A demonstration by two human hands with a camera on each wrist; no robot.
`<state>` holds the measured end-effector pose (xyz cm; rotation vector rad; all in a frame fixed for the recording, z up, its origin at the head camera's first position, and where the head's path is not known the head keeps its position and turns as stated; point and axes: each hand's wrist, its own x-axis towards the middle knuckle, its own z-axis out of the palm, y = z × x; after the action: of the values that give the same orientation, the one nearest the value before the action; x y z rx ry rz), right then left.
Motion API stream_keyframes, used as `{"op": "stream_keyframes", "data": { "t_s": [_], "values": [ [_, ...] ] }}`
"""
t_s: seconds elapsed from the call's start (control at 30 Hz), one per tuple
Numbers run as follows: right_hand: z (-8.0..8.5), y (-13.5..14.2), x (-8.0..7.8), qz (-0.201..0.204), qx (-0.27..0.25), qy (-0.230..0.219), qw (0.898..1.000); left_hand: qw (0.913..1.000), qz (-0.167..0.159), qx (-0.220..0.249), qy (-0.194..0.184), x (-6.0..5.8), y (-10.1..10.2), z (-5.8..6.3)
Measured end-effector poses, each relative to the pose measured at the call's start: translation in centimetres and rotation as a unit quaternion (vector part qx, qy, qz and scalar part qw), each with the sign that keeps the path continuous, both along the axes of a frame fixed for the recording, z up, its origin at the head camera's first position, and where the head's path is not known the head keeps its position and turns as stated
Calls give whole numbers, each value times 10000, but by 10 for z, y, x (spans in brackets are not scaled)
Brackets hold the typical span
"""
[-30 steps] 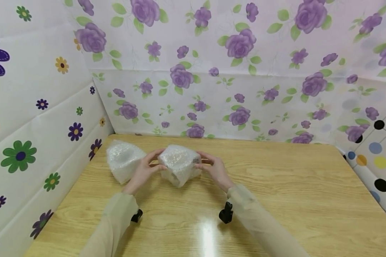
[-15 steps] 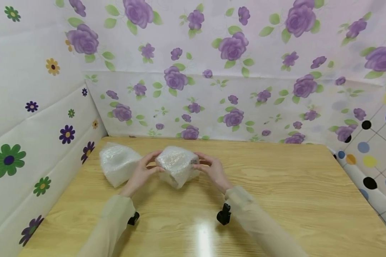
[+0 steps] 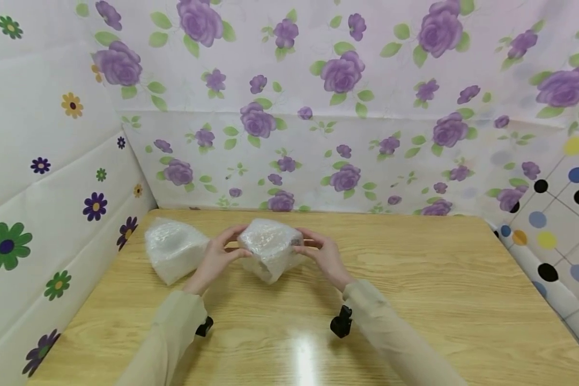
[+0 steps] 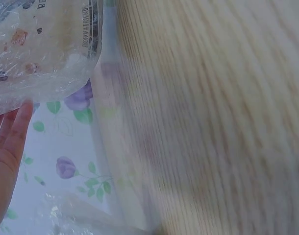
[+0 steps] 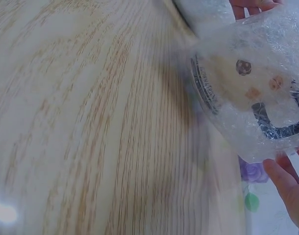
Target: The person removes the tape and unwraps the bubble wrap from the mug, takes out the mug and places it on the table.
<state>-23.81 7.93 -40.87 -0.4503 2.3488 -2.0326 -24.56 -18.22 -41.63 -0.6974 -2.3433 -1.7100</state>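
Observation:
A mug (image 3: 270, 244) wrapped in bubble wrap is held between both hands in the middle of the head view. Its dark handle (image 5: 282, 129) shows through the wrap in the right wrist view, along with small printed figures and lettering. My left hand (image 3: 217, 258) grips the left side with thumb and fingers. On the opposite side, my right hand (image 3: 325, 258) pinches the wrap near a small dark patch. In the left wrist view, the left hand's fingers (image 4: 14, 125) lie against the wrapped mug's edge. To the left sits another bubble-wrapped bundle (image 3: 172, 249), its contents unclear.
The wooden table (image 3: 415, 279) reaches back to a wall sheet (image 3: 391, 107) printed with purple roses. A daisy-patterned sheet (image 3: 24, 177) borders the left, and a dotted one (image 3: 555, 214) the right. Black wrist cameras (image 3: 341, 321) hang under the sleeves.
The head view has turned slightly to the right, so table and backdrop shift left in it. Both hands keep hold of the wrapped mug and have edged a little right relative to the other bundle.

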Motion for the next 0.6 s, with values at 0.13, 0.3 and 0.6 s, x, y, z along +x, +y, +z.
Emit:
{"op": "stream_keyframes", "data": {
  "t_s": [0.13, 0.3, 0.6],
  "values": [
    [-10, 7, -6, -153, -17, -47, 9999, 10000, -28, -2, 11, -2, 6, 1],
    [-17, 14, -11, -268, -6, -20, 9996, 9999, -2, -74, 84, -4, 14, 1],
    [-18, 31, -7, -362, 151, 79, 9992, 9999, -78, -106, 27, -6, 31, -1]
  ]
}}
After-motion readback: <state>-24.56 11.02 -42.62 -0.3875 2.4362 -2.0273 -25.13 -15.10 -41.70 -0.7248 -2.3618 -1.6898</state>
